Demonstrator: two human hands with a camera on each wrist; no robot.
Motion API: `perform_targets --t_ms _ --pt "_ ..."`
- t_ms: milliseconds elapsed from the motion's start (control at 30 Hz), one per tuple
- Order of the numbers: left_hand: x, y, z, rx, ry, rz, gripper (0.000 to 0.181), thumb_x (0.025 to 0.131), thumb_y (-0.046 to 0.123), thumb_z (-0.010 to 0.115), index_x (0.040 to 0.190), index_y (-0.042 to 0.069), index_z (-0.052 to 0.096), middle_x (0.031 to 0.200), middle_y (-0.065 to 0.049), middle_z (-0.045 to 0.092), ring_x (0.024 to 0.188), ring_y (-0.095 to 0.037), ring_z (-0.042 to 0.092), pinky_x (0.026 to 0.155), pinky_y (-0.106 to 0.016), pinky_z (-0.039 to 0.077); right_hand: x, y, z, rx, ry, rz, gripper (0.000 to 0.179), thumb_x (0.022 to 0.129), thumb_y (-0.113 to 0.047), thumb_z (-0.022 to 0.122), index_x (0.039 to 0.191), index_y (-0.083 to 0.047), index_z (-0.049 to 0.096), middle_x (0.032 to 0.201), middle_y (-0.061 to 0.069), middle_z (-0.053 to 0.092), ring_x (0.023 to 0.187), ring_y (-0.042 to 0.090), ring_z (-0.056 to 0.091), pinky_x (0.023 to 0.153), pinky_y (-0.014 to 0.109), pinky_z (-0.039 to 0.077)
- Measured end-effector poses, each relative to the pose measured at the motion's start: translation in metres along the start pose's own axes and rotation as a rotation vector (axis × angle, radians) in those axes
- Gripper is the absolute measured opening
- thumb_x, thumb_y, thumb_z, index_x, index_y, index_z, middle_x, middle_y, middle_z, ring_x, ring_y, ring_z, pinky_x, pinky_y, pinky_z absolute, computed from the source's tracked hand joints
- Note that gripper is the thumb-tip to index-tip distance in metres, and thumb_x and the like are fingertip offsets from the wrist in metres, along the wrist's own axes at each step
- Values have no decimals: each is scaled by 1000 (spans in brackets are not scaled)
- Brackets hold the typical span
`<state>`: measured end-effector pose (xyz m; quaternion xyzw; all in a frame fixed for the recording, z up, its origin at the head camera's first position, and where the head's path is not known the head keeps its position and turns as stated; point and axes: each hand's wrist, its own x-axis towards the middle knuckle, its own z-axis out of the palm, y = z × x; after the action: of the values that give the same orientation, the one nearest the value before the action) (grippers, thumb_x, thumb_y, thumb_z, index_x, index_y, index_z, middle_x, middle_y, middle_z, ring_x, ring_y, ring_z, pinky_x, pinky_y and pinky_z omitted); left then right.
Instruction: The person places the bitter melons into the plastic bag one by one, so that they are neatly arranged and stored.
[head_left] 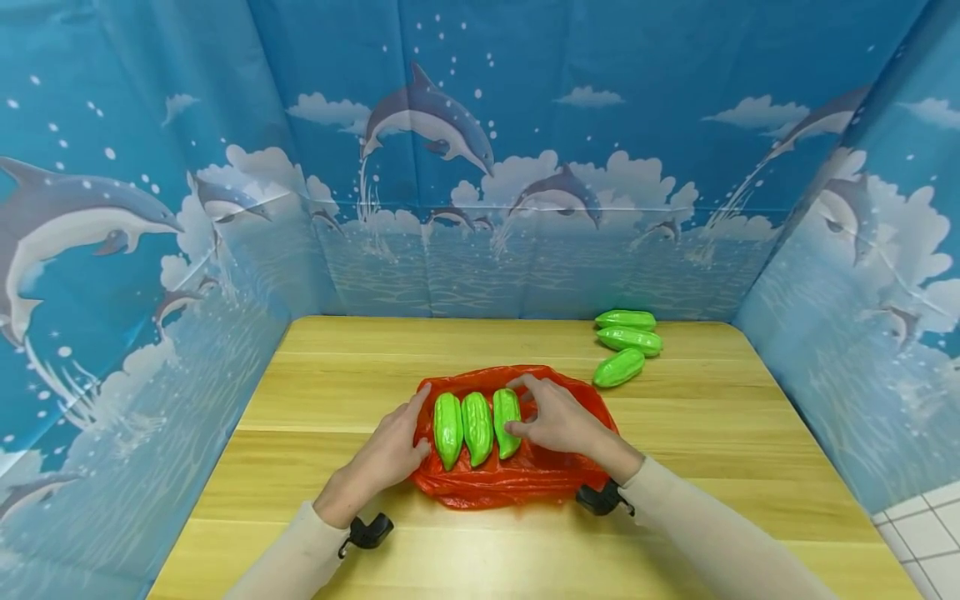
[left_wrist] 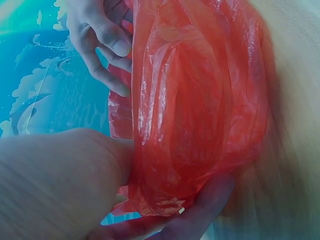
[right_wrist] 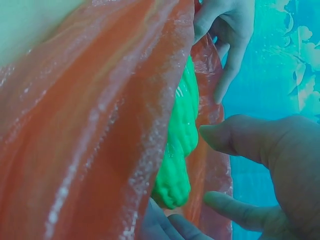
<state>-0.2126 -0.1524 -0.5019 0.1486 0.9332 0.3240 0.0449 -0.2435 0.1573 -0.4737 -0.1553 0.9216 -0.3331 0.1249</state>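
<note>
A red plastic bag [head_left: 487, 483] lies spread on the table with its mouth upward. Three glossy green bitter melons stand side by side in it: the left one [head_left: 447, 429], the middle one [head_left: 477, 429] and the right one [head_left: 506, 421]. My left hand [head_left: 382, 450] holds the bag's left side, the thumb at the inner rim and the fingers [left_wrist: 200, 207] outside. Over the bag's right part, my right hand [head_left: 562, 421] has thumb and index finger spread beside the right melon. In the right wrist view, that thumb [right_wrist: 230, 135] looks slightly apart from a melon [right_wrist: 177, 140].
Three more bitter melons [head_left: 628, 340] lie on the wooden table [head_left: 337, 358] at the back right. A blue dolphin-print curtain [head_left: 525, 250] encloses the back and both sides. Black wrist cameras [head_left: 369, 531] are strapped below both hands.
</note>
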Motion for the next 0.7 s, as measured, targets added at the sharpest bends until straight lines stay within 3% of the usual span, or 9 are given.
perform_targets --t_ms 233,500,700 --pt "-2 2 -1 -2 3 -16 90 105 -3 76 183 2 32 171 -35 57 153 -52 64 122 -65 60 -4 -1 -2 4 16 -6 66 105 -31 89 161 -9 63 150 23 69 127 39 74 102 56 68" --pt "-5 3 1 -1 9 -24 90 105 -3 75 183 2 32 168 -35 59 151 -52 65 120 -65 61 -11 -2 -8 8 32 -17 63 106 -30 88 161 -9 65 149 24 70 103 21 78 90 46 69" --pt "-5 2 2 -6 11 -18 90 105 -3 76 183 2 32 168 -35 59 150 -52 66 121 -65 61 -15 -4 -15 12 56 -36 63 106 -31 88 160 -9 65 150 25 71 100 19 79 91 46 70"
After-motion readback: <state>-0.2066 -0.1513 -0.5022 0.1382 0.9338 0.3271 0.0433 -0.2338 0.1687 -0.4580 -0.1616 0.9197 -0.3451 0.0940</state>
